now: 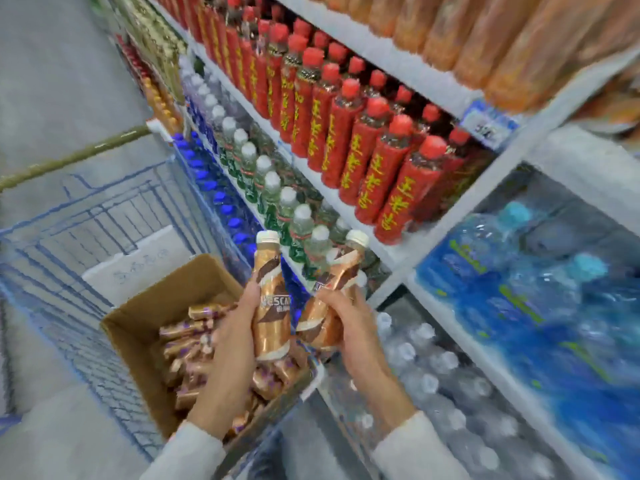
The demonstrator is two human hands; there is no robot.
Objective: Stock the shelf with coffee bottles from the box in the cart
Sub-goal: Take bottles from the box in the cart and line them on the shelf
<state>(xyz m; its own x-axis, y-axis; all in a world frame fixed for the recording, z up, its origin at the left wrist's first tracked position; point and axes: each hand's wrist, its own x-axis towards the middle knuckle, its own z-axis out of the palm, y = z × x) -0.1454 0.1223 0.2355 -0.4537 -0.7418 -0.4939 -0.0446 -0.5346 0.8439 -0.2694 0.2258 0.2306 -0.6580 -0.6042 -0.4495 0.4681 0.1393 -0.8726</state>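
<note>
Holding one coffee bottle in each hand, we stand between the cart (79, 220) and the shelf (394, 256), both bottles lifted clear of the box (138, 341) and not yet set down anywhere. Our left hand (235, 330) wraps the lower body of the upright bottle (272, 306), fingers curled behind it and the printed side turned towards us. We judge that grip low on the body leaves the neck and cap free to slide in among neighbours. Our right hand (360, 334) grasps the tilted bottle (329, 292) around its lower half in the same way, a little nearer the shelf. Taking two at once looks like a way to halve the trips.

The upright bottle has its long axis close to vertical, white cap on top, base down over the near edge of the box. The tilted bottle leans, its cap pointing up and to the right, towards the row of clear bottles (273, 188) and the red bottles (346, 133) on the board above. Its base points back towards the box. The two bottles are just beside each other; we cannot tell whether they touch.

The spare bottles (194, 337) in the box lie on their sides, heaped. The view is blurred, so we cannot pick out the gap meant for the coffee.
</note>
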